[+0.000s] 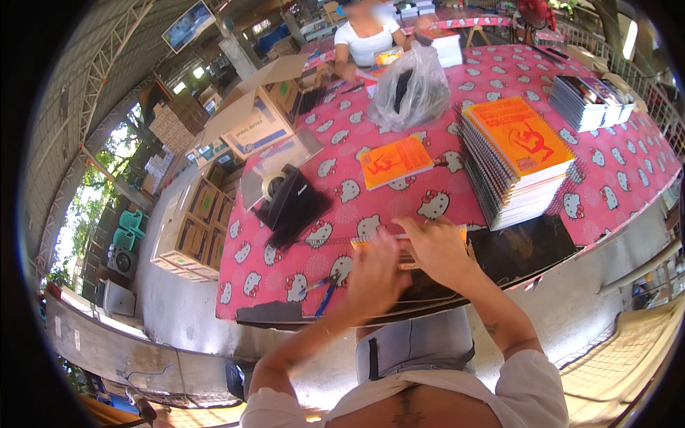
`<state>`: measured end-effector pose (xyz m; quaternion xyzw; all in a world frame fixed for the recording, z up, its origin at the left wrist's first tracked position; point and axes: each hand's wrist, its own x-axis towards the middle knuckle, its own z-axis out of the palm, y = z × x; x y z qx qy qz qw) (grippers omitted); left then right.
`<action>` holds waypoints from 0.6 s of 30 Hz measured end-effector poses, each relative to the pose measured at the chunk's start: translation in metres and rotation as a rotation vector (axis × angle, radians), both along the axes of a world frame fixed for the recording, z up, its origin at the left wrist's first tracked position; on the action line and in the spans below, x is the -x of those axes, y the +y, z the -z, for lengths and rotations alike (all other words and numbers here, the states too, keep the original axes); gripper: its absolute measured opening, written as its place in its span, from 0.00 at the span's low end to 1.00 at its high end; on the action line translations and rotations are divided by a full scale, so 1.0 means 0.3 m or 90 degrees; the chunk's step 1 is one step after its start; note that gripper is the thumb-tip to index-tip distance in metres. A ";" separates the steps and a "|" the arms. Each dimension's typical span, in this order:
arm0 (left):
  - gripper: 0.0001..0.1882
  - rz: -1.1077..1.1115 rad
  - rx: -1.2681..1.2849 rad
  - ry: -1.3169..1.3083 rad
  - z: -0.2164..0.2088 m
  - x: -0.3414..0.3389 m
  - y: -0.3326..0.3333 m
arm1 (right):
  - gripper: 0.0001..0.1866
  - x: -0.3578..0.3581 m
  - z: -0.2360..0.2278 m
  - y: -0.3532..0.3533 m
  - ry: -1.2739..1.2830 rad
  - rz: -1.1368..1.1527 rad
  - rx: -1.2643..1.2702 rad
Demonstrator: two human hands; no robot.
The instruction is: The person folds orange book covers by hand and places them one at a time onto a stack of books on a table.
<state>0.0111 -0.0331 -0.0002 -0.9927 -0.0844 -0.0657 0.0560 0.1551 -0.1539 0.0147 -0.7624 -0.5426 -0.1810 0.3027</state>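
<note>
At the near edge of the table, both my hands are over an orange-covered notebook, which they mostly hide. My right hand has its fingers bent over the notebook and grips it. Beside it, my left hand is over the notebook's left part; motion smears its fingers. Another orange notebook lies flat just beyond my hands. A tall stack of spiral notebooks with orange covers stands to the right. Blue-handled scissors lie left of my left hand.
A black tape dispenser and black strands lie to the left. A clear plastic bag sits farther back, near a co-worker. An open carton stands at the left edge, another notebook stack at the far right.
</note>
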 end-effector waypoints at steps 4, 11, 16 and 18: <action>0.45 0.061 -0.163 -0.162 -0.058 -0.071 0.069 | 0.31 0.010 -0.084 -0.100 0.043 -0.021 0.012; 0.46 0.071 -0.121 -0.174 -0.059 -0.127 0.056 | 0.19 -0.092 0.167 -0.160 0.791 -0.222 -0.208; 0.46 0.048 -0.015 -0.118 -0.026 -0.068 -0.009 | 0.12 -0.066 0.181 -0.103 0.692 -0.195 -0.267; 0.47 0.067 -0.088 -0.185 -0.086 -0.149 0.085 | 0.12 -0.038 0.158 -0.088 0.700 -0.185 -0.264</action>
